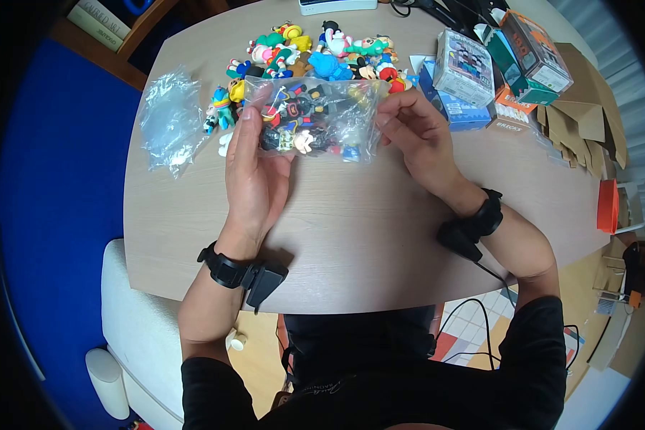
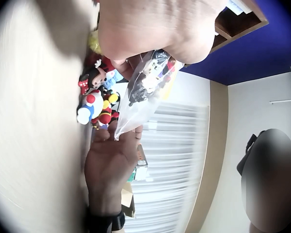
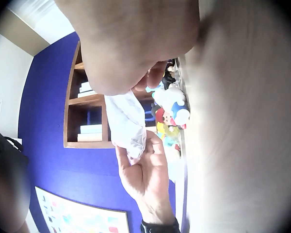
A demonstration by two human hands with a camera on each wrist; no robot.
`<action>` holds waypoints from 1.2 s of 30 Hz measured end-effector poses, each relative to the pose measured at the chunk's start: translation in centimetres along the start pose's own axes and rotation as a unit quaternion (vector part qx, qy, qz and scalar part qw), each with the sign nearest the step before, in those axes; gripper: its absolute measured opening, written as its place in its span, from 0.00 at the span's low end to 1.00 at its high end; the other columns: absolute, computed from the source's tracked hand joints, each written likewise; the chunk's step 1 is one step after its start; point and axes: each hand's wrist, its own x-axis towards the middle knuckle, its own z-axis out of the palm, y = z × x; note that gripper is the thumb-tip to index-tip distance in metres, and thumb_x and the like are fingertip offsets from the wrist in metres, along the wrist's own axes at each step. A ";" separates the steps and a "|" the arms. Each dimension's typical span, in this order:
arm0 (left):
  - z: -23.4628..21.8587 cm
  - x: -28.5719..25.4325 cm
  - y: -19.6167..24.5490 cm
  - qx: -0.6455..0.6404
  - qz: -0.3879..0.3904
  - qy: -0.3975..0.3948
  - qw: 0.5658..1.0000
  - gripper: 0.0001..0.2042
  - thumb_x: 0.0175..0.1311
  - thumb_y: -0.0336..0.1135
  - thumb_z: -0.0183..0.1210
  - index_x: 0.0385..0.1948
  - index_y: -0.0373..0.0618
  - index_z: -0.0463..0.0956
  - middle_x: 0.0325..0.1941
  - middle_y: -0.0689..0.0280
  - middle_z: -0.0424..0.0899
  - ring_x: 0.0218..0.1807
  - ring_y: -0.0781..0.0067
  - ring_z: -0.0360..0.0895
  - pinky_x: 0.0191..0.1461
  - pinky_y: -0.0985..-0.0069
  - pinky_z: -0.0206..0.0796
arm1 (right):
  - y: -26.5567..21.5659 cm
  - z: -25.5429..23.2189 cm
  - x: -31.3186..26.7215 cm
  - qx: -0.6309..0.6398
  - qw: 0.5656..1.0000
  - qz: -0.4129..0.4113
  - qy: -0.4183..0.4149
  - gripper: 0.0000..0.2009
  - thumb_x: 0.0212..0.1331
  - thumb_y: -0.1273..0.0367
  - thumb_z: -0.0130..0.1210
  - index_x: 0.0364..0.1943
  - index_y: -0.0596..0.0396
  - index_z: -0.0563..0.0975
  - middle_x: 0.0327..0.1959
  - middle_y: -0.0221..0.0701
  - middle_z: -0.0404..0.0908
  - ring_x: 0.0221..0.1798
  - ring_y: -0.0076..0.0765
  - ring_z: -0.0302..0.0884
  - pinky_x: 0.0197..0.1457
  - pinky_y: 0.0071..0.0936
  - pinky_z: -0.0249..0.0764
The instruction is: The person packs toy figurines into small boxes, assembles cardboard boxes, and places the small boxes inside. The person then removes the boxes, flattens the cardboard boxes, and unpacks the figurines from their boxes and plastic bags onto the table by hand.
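A clear plastic bag (image 1: 355, 115) holding several small dark-and-coloured figures (image 1: 297, 107) is held up over the table between both hands. My left hand (image 1: 256, 168) grips its left end, thumb lying on top and the other fingers underneath. At the opposite end, my right hand (image 1: 424, 140) pinches the bag's edge between thumb and curled fingers. In the left wrist view the bag (image 2: 138, 107) slants between the hands, with dark figures inside near the left hand. The right wrist view shows the left palm (image 3: 148, 177) turned up under the bag (image 3: 123, 119).
Colourful toy figures (image 1: 330, 66) lie in a pile behind the bag. A crumpled plastic bag (image 1: 170, 122) rests at the table's left. Toy boxes (image 1: 464, 68) and folded cardboard (image 1: 584, 115) stand at the back right. A white device (image 1: 337, 7) sits at the far edge.
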 end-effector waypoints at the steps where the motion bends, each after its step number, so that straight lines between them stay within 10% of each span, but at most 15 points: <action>1: 0.0 0.0 0.0 0.005 0.001 0.002 1.000 0.23 0.76 0.45 0.42 0.64 0.39 0.62 0.60 0.59 0.74 0.62 0.68 0.72 0.65 0.64 0.66 | -0.1 0.2 -0.1 0.001 1.000 -0.006 0.001 0.09 0.64 0.78 0.53 0.47 0.55 0.76 0.40 0.26 0.77 0.41 0.19 0.72 0.43 0.20 0.71; 29: 0.2 -0.5 0.4 -0.024 0.000 -0.051 0.998 0.24 0.77 0.45 0.39 0.67 0.41 0.58 0.66 0.55 0.67 0.66 0.62 0.69 0.67 0.59 0.65 | -0.3 0.0 -0.1 0.080 0.981 0.118 -0.132 0.17 0.65 0.73 0.53 0.59 0.54 0.74 0.42 0.25 0.80 0.43 0.17 0.74 0.50 0.21 0.72; 36: -0.1 -0.4 0.1 -0.004 -0.010 -0.061 0.998 0.24 0.76 0.45 0.41 0.65 0.39 0.59 0.63 0.55 0.71 0.63 0.62 0.71 0.66 0.60 0.67 | 0.5 -0.4 -0.1 0.124 0.982 0.082 -0.118 0.11 0.61 0.79 0.52 0.45 0.57 0.82 0.63 0.31 0.71 0.58 0.27 0.71 0.61 0.28 0.67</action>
